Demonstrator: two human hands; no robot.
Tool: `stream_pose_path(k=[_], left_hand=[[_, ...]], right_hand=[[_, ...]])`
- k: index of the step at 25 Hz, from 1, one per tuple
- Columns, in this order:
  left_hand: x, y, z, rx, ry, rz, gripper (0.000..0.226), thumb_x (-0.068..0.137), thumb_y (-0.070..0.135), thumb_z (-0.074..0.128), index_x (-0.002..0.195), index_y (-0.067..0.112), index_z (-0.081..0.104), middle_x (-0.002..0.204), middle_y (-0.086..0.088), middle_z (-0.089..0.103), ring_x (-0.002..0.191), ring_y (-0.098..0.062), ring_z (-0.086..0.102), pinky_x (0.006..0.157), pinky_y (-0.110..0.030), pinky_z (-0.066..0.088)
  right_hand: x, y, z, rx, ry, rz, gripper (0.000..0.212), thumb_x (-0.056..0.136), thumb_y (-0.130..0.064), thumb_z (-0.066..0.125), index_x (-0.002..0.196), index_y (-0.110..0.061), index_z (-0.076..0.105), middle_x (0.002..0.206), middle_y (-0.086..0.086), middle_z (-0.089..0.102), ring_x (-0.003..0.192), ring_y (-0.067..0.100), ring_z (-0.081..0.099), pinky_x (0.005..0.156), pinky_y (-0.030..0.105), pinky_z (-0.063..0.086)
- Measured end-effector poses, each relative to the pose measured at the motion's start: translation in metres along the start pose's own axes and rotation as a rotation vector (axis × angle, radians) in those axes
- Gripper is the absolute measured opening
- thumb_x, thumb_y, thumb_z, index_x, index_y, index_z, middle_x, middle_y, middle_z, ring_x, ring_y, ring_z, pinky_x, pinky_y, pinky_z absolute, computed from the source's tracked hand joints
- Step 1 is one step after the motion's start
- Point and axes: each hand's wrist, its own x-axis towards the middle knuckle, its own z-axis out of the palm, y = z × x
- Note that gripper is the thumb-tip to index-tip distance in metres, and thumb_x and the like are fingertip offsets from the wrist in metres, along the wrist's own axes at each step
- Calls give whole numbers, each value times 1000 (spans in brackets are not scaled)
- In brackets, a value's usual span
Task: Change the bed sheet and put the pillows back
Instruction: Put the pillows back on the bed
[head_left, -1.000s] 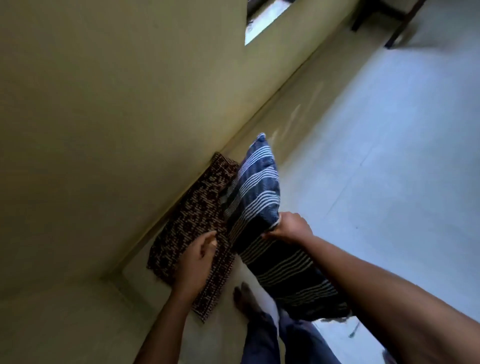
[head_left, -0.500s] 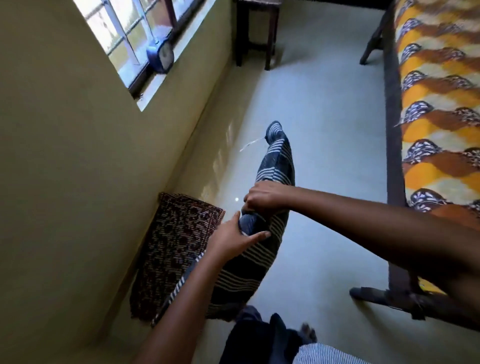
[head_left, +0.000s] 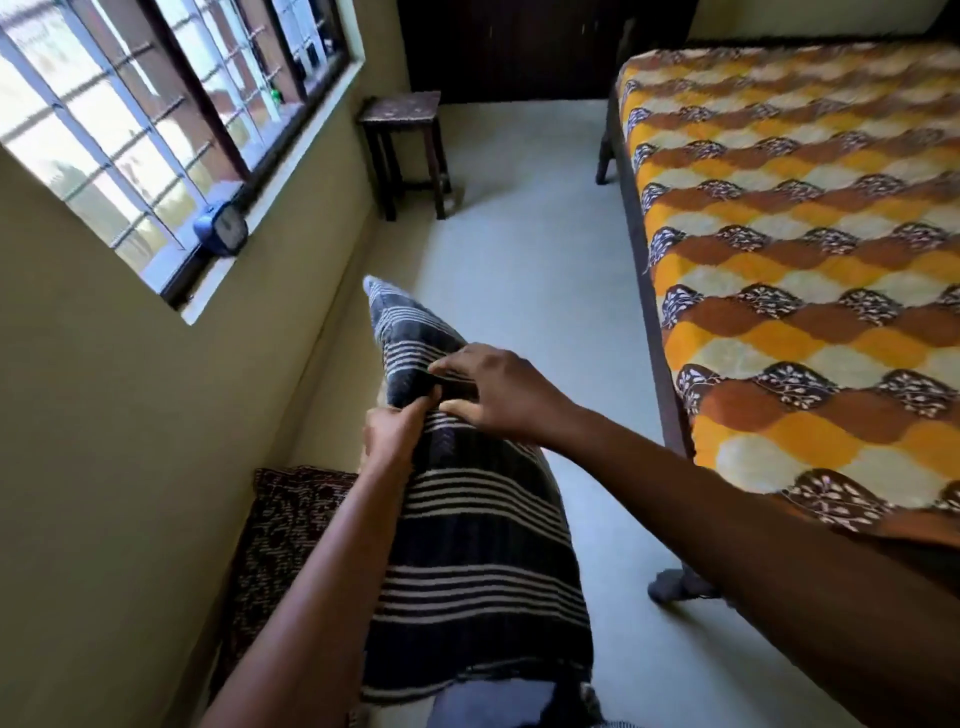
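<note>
A dark blue pillow with white stripes (head_left: 467, 561) is held up lengthwise in front of me, off the floor. My left hand (head_left: 392, 439) pinches its left edge near the top. My right hand (head_left: 498, 395) grips the cloth just beside it, fingers curled over the pillow's upper part. A second pillow, brown with a speckled pattern (head_left: 280, 540), leans against the wall at the lower left, partly hidden by my left arm. The bed (head_left: 810, 270) at the right carries an orange, brown and cream patterned sheet with no pillows on the visible part.
A dark wooden stool (head_left: 408, 150) stands by the wall ahead. A blue alarm clock (head_left: 221, 228) sits on the sill of the barred window (head_left: 156, 119). A bed leg (head_left: 675, 584) is close on the right. Pale floor (head_left: 530, 249) runs between wall and bed.
The striped pillow has been lifted away from the brown pillow and off the floor. My left hand left the brown pillow and now grips the striped one. My view has risen toward the room.
</note>
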Motion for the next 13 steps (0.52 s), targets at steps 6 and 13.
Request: stream_pose_path(k=[6, 13], left_hand=[[-40, 42, 70, -453, -92, -222, 30, 71, 10, 76, 95, 0, 61, 81, -9, 65, 66, -22, 63, 58, -30, 52], [-56, 88, 124, -497, -338, -244, 34, 80, 15, 71, 109, 4, 57, 92, -11, 64, 59, -18, 65, 43, -24, 52]], right_hand=[[-65, 27, -8, 68, -16, 321, 88, 81, -43, 67, 148, -14, 17, 154, 11, 22, 141, 24, 22, 113, 31, 19], [-56, 102, -39, -508, 498, 412, 66, 59, -10, 74, 123, -14, 57, 98, 9, 68, 87, 30, 65, 75, 37, 50]])
